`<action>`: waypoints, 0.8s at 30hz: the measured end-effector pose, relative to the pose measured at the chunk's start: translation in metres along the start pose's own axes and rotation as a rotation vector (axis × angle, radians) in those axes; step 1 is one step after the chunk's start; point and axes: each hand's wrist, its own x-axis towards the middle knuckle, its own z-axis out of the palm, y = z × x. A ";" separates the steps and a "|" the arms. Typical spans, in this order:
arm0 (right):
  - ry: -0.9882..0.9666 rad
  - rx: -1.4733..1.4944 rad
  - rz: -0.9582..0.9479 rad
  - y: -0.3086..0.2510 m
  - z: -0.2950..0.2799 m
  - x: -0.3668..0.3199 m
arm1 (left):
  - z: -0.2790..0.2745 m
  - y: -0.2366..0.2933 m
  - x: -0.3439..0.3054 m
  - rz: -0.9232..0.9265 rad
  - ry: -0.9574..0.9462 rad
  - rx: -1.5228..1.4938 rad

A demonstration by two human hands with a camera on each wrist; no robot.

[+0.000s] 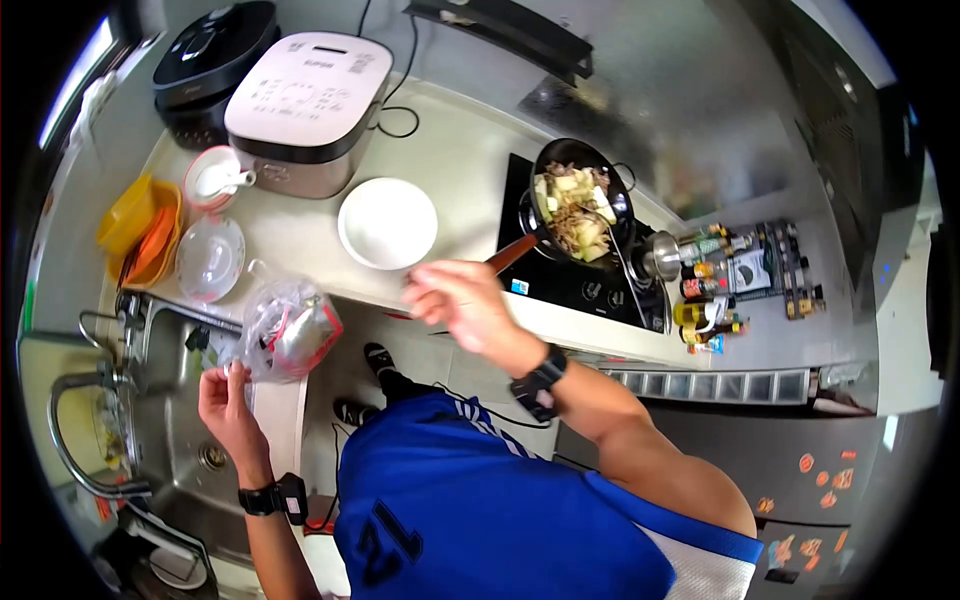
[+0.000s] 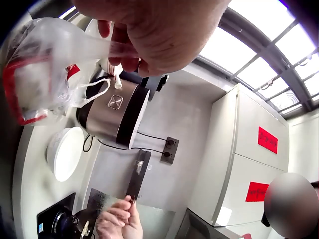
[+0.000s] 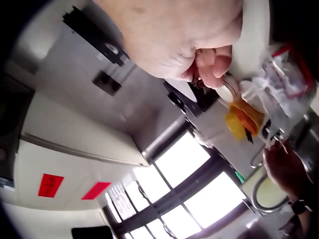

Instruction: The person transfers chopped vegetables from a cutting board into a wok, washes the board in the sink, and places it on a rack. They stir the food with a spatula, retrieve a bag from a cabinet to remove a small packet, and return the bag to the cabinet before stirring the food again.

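My left hand (image 1: 228,400) holds a clear plastic bag (image 1: 290,330) by its gathered top, beside the sink's edge. Inside the bag is a crumpled packet with red edges, seen close up in the left wrist view. My right hand (image 1: 462,308) is raised over the counter's front edge, between the white bowl (image 1: 388,222) and the pan's handle (image 1: 512,252). Its thumb and fingertips pinch a small dark, dry-looking bit (image 3: 196,83), mostly covered by the fingers; I cannot tell its kind. The black frying pan (image 1: 622,205) on the hob contains chopped food in pale and brown pieces.
A rice cooker (image 1: 310,90) and a black appliance (image 1: 215,60) stand at the back. A glass bowl (image 1: 211,260), a red-rimmed bowl with a white spoon (image 1: 213,178) and a yellow basket (image 1: 170,262) are at the left. Sauce bottles (image 1: 705,290) stand right of the hob (image 1: 580,290); the sink (image 1: 190,430) lies front left.
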 end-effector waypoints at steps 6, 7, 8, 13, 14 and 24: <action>0.362 0.383 -0.292 -0.038 -0.121 -0.027 | -0.002 -0.001 0.002 -0.027 -0.086 0.027; 0.335 0.303 -0.291 -0.030 -0.113 -0.037 | -0.004 -0.005 0.002 -0.025 -0.104 0.022; 0.278 0.161 -0.311 -0.018 -0.103 -0.047 | -0.004 -0.003 0.003 -0.027 -0.120 0.013; -0.029 -0.404 -0.213 0.046 -0.050 -0.068 | -0.001 0.009 0.001 -0.014 -0.169 -0.036; -0.047 -0.455 -0.217 0.049 -0.035 -0.071 | -0.002 0.010 0.001 -0.008 -0.167 -0.041; -0.328 -0.683 -0.343 0.083 0.027 -0.036 | -0.004 0.016 -0.008 -0.015 -0.186 -0.030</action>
